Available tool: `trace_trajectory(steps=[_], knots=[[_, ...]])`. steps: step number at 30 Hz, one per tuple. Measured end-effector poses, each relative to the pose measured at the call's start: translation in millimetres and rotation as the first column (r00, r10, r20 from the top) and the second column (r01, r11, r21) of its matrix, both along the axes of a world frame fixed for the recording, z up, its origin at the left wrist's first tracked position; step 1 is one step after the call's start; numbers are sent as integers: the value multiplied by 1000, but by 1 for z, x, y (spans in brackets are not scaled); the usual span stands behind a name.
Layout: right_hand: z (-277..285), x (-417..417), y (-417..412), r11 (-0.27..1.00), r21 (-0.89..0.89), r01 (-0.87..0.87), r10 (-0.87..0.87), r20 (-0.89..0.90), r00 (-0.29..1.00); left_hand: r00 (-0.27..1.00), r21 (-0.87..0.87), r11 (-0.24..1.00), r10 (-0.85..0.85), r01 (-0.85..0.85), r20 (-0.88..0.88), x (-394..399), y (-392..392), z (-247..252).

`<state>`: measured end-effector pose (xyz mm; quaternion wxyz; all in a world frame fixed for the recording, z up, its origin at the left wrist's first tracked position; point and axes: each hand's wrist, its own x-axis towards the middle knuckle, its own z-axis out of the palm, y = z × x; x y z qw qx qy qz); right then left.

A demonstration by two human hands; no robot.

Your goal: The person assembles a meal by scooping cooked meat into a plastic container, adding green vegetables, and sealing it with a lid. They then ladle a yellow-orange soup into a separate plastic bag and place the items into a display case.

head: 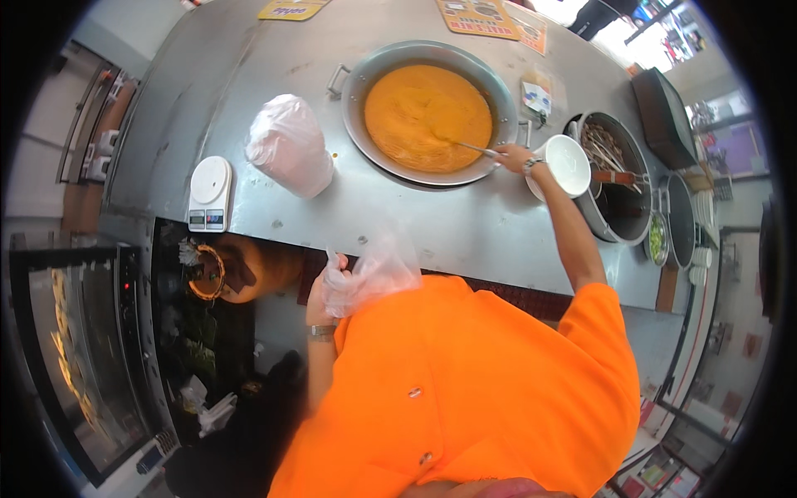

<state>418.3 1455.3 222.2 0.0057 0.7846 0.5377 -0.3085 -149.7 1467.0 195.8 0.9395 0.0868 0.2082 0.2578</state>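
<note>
My right hand [514, 158] grips the handle of a metal ladle [476, 147], whose far end is sunk in thick orange sauce [429, 115]. The sauce fills much of a wide two-handled metal pan [429, 176] on the steel counter. Down by the counter's front edge, my left hand [330, 277] holds a thin clear plastic bag [380, 274] against my orange shirt. A white bowl [565, 165] stands right beside my right wrist. Left of the pan is a bulging white plastic bag [292, 146]; its contents are hidden.
A white digital kitchen scale [210, 190] sits at the counter's left front. To the right, a large pot [622, 224] contains skewers or sticks and a red-handled tool. A small container of chopped greens [657, 239] and a black box [665, 118] are farther right. Printed cards [479, 17] lie behind the pan.
</note>
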Motion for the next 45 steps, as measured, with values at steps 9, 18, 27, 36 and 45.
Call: trace_trajectory(steps=[9, 18, 27, 36, 45], knots=[[-58, -76, 45, 974, 155, 166, -177, 55, 983, 877, 156, 895, -352, 418, -327, -4, 27, 50], [-52, -42, 28, 929, 138, 344, -352, 34, 936, 692, 503, 479, -552, 720, -465, 7, 34, 67], [-21, -29, 0, 993, 21, 118, -119, 104, 987, 822, 498, 702, -226, 509, -522, -20, 46, 60], [-18, -76, 17, 984, 102, 147, -154, 57, 987, 424, 249, 427, -385, 870, -820, -1, 39, 27], [-47, -118, -1, 793, 255, 554, -518, -198, 832, 590, 540, 239, -294, 807, -752, 2, 40, 32]])
